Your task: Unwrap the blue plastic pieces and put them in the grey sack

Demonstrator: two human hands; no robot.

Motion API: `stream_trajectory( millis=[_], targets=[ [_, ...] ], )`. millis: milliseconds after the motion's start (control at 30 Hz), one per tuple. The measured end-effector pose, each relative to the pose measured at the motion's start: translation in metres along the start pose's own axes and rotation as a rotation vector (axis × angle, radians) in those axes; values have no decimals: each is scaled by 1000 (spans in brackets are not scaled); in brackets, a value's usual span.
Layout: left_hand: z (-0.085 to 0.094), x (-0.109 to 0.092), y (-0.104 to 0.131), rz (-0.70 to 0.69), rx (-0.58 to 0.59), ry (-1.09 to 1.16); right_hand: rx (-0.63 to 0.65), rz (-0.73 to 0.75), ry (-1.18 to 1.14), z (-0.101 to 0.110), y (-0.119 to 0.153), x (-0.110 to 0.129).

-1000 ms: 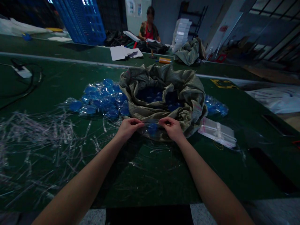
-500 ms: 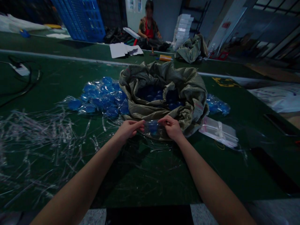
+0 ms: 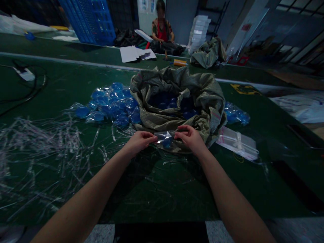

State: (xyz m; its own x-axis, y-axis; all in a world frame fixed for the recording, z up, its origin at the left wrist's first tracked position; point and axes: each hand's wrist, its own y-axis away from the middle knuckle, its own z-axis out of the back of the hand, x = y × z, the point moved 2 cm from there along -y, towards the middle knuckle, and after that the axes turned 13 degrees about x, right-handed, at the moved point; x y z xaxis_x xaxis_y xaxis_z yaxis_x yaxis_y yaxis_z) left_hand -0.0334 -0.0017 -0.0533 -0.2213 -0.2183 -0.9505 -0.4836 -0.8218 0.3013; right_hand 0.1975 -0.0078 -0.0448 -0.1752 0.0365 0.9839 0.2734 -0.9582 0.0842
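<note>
The person's left hand is pinching the left edge of a small clear bag between thumb and forefinger, and the right hand is pinching its right edge with the fingertips, the other fingers curling loosely. The bag is hanging between the two hands, just in front of the near side of a grey-green sack, and a blue piece is showing through the film. The sack is standing with its rim rolled down, and dark blue rounded pieces are lying inside it. To its left a heap of bagged blue pieces is resting on the green table, while a smaller group is lying close by its right side. Near the right forearm a bundle of flat clear bags is lying, and thin clear strips are spreading across the left. Beyond the sack, another person in a red apron is sitting at a farther table
</note>
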Motion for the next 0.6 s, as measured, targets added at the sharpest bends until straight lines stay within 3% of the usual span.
stream_trajectory(
  millis=[600],
  targets=[
    [6, 2, 4, 62, 67, -147, 195, -101, 45, 6, 12, 12]
  ],
)
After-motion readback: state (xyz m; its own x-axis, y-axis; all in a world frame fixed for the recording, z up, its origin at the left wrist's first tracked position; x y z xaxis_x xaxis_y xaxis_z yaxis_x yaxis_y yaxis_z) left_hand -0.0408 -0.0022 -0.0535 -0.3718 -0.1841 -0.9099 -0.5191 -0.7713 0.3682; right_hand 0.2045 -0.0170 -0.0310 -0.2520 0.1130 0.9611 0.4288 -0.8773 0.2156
